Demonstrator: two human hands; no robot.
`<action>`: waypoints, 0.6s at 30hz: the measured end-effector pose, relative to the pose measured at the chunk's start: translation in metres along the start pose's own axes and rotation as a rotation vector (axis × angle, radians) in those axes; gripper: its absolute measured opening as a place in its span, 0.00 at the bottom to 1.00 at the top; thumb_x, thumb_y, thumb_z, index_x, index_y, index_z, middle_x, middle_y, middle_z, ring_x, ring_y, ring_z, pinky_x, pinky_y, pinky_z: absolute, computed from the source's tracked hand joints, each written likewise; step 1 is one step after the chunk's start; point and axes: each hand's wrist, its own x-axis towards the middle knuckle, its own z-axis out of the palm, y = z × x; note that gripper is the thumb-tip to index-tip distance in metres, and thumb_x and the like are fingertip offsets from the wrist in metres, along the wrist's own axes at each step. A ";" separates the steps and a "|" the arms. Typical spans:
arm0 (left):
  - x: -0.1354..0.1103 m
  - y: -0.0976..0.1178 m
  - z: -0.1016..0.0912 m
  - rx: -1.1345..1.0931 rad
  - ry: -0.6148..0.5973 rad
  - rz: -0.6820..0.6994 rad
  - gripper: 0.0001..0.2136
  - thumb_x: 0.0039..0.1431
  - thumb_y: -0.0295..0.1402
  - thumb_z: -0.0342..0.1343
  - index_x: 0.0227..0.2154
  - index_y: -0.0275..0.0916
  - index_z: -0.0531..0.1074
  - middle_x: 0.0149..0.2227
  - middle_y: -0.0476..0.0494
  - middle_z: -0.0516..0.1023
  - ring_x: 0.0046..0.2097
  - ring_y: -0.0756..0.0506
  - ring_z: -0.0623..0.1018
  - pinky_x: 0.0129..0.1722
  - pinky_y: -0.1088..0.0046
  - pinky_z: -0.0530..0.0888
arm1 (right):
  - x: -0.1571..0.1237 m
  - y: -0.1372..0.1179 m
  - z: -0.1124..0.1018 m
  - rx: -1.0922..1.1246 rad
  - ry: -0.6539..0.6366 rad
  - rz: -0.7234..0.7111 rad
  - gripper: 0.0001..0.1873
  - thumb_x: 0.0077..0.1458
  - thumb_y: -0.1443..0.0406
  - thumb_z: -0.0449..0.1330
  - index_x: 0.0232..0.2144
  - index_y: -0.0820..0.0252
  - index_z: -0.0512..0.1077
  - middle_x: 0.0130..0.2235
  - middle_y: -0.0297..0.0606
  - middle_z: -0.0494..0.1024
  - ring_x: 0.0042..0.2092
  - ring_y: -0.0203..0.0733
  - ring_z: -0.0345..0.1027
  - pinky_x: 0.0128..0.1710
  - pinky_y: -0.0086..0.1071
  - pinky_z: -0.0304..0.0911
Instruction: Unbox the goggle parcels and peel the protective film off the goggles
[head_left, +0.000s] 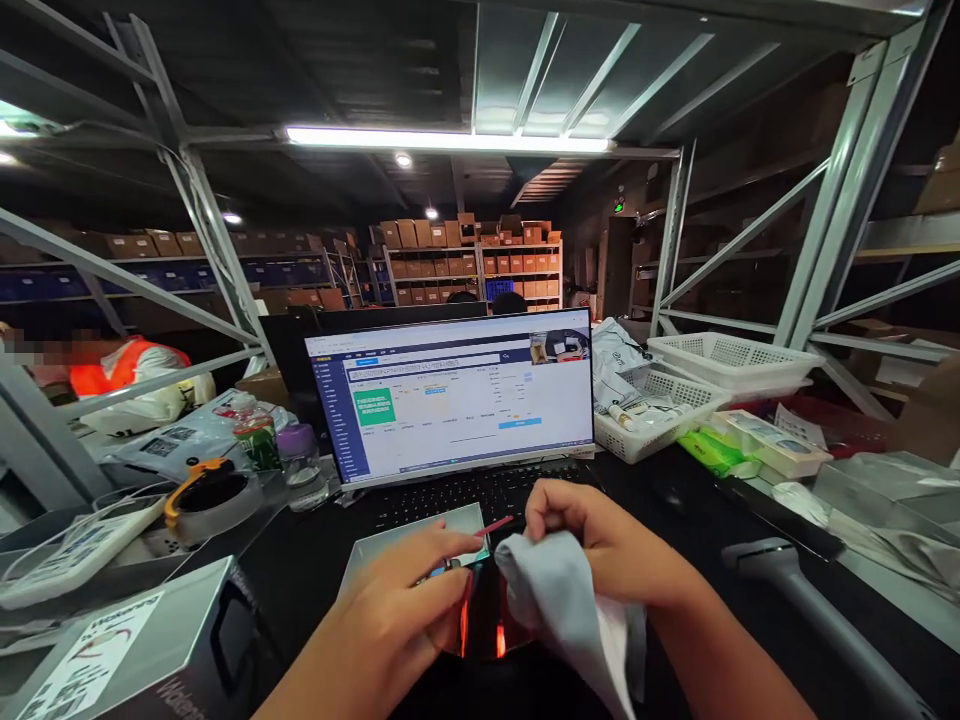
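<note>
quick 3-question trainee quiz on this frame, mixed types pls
1. True or false: the right hand grips a grey cloth.
2. What stands open just beyond both hands? A) laptop B) toolbox C) drawer
3. Fill in: the left hand pinches a dark, red-glinting item in front of the ____.

Key: 1 true; 2 A; 3 laptop. White baskets sit right of the screen, a tape roll left of it.
</note>
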 end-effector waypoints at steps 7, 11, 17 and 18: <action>0.009 0.006 0.018 0.076 0.143 0.056 0.12 0.65 0.22 0.48 0.40 0.39 0.75 0.48 0.41 0.79 0.49 0.43 0.78 0.52 0.62 0.77 | 0.007 0.016 0.030 -0.333 0.186 0.019 0.13 0.42 0.76 0.58 0.20 0.58 0.59 0.23 0.24 0.60 0.27 0.31 0.49 0.25 0.25 0.44; 0.015 0.004 0.022 0.078 0.196 0.122 0.10 0.61 0.21 0.51 0.39 0.39 0.76 0.43 0.45 0.81 0.44 0.44 0.80 0.52 0.62 0.76 | 0.013 0.020 0.022 -0.388 0.078 0.009 0.11 0.41 0.76 0.59 0.20 0.60 0.60 0.22 0.23 0.60 0.27 0.30 0.49 0.25 0.25 0.45; 0.012 0.006 0.018 0.023 0.271 0.097 0.05 0.60 0.24 0.57 0.35 0.41 0.75 0.42 0.48 0.81 0.42 0.48 0.80 0.56 0.65 0.74 | 0.013 0.012 -0.022 -0.177 -0.168 0.021 0.11 0.37 0.78 0.55 0.18 0.60 0.58 0.21 0.21 0.57 0.25 0.28 0.47 0.23 0.23 0.44; 0.011 0.006 0.017 0.027 0.272 0.097 0.05 0.60 0.24 0.58 0.35 0.41 0.75 0.43 0.48 0.81 0.43 0.48 0.80 0.56 0.64 0.74 | 0.012 0.012 -0.028 -0.138 -0.178 0.067 0.11 0.36 0.77 0.55 0.19 0.59 0.58 0.21 0.21 0.57 0.24 0.27 0.46 0.21 0.23 0.44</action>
